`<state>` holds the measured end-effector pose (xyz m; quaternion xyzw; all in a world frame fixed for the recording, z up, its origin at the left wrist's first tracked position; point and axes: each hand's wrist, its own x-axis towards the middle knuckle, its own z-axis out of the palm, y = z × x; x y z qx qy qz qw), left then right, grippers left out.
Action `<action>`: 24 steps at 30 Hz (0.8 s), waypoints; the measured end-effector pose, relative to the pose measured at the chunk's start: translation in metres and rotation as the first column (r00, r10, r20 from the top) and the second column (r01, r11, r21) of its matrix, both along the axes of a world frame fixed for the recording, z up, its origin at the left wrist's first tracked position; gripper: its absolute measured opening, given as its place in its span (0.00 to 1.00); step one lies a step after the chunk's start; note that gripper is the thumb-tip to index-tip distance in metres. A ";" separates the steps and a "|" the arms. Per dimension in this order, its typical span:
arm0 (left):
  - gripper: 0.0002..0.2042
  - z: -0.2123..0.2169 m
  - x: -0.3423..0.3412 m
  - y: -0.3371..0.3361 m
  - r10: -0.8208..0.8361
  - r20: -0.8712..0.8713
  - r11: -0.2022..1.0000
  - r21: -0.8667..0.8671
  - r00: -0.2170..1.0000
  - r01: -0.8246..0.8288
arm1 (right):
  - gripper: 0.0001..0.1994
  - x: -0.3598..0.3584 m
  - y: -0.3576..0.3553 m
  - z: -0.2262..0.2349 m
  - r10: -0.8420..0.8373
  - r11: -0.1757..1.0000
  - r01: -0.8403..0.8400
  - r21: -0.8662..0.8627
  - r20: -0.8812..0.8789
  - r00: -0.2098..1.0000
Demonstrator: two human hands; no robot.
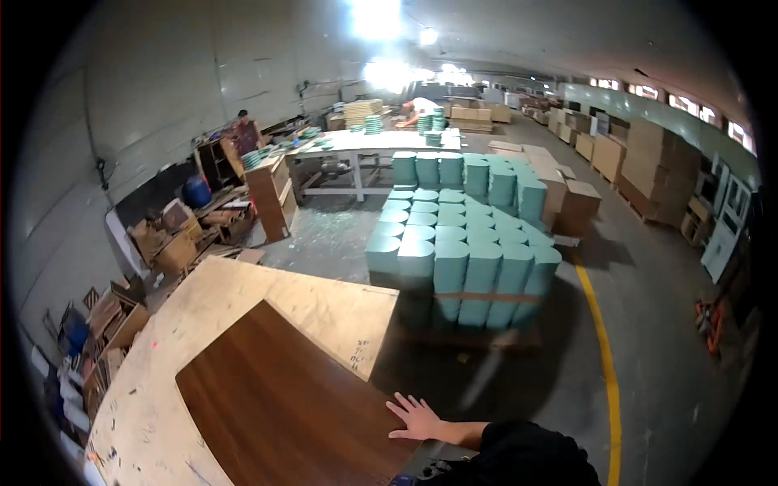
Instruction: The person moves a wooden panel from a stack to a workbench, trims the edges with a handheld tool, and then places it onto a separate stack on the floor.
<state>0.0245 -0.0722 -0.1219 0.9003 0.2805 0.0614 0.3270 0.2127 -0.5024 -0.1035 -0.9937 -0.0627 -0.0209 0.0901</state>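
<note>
My right hand [417,418] lies flat with fingers spread on the right edge of a dark brown wood panel [284,405]. It holds nothing. The panel rests on a large pale plywood worktop [243,292] in front of me. A black sleeve covers my forearm, which enters from the lower right. My left hand is out of view.
A pallet stacked with several teal rounded-end blocks [462,235] stands just beyond the worktop. A yellow floor line [604,356] runs along the right. Behind are a white table [365,146], two people working, cardboard boxes [648,162] on the right, and scrap wood and boxes [162,243] on the left.
</note>
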 end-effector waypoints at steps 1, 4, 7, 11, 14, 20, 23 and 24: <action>0.10 0.008 0.005 -0.013 0.309 0.024 0.853 -0.450 0.951 -0.265 | 0.45 0.002 -0.002 0.002 -0.063 0.974 0.091 0.209 -0.139 0.988; 0.12 -0.011 0.003 -0.002 0.472 -0.032 0.622 -0.696 0.881 -0.358 | 0.49 0.007 0.002 0.002 -0.154 0.867 0.242 0.436 -0.226 0.962; 0.12 -0.061 -0.008 0.037 0.340 0.086 0.549 -0.827 0.937 -0.124 | 0.40 0.040 -0.018 -0.041 -0.178 0.719 0.445 0.534 -0.478 0.860; 0.12 -0.012 0.002 0.007 0.460 -0.023 0.556 -0.772 0.888 -0.308 | 0.30 0.080 -0.065 -0.037 0.344 0.554 0.525 0.646 -0.752 0.562; 0.13 0.016 0.004 0.003 0.481 -0.021 0.588 -0.734 0.876 -0.340 | 0.22 0.125 -0.051 0.013 0.265 0.591 0.512 0.623 -0.750 0.606; 0.18 0.059 -0.043 0.011 0.572 0.177 0.692 -0.628 0.801 -0.356 | 0.29 0.211 0.020 -0.033 0.172 0.519 0.394 0.759 -0.544 0.821; 0.21 0.054 -0.097 0.021 0.407 0.158 0.913 -0.096 0.899 -0.397 | 0.34 0.181 0.049 0.055 0.125 0.546 0.321 0.774 -0.454 0.882; 0.15 0.107 -0.062 -0.003 0.737 0.361 0.597 -0.743 0.571 -0.301 | 0.34 0.183 0.053 0.038 0.094 0.616 0.327 0.717 -0.479 0.873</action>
